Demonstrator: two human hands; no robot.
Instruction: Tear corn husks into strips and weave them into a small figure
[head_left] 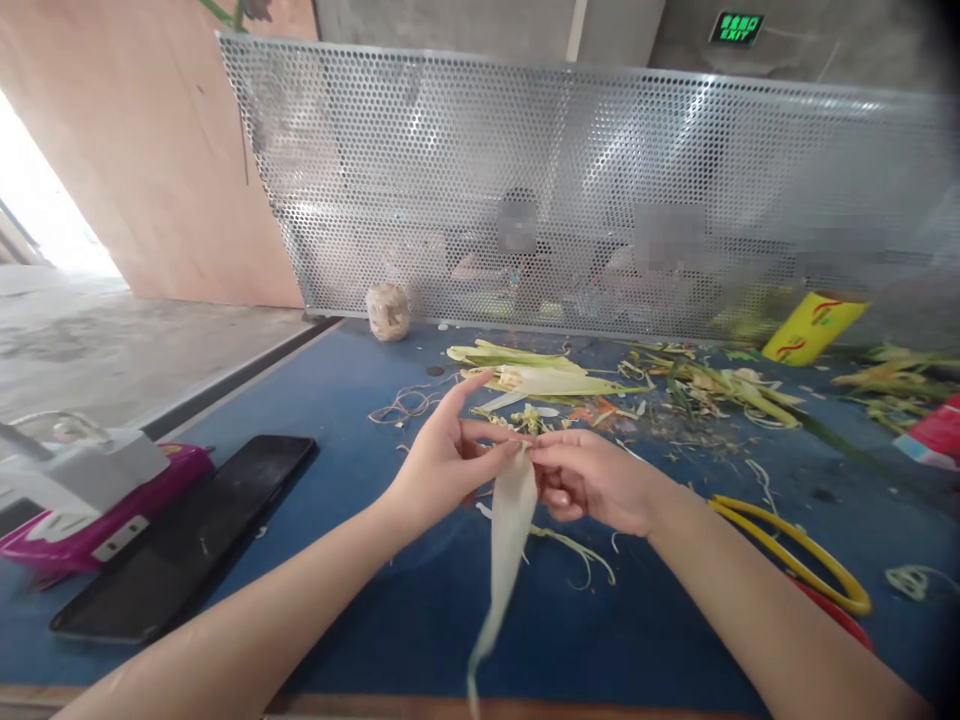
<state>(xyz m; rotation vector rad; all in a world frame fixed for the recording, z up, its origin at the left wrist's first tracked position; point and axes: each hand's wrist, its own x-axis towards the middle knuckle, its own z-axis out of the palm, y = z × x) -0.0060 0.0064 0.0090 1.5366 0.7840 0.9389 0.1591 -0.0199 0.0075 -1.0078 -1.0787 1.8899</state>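
A pale corn husk strip (511,515) hangs down over the blue table, its narrow tail curling toward the front edge. My left hand (457,450) pinches its top end between thumb and a finger, while the index finger points up and away. From the other side my right hand (589,475) grips the same top end, fingertips meeting those of my left hand. Just beyond the hands lies a pile of green and whitish corn husks (547,380). Thin husk shreds (574,548) lie on the table behind the hanging strip.
At left are a black phone (187,535) and a magenta power strip (154,500) with a white adapter (90,470). A perforated metal screen (465,180) stands at the back. A yellow roll (814,328), plant scraps (735,390) and yellow-handled pliers or scissors (806,550) are right.
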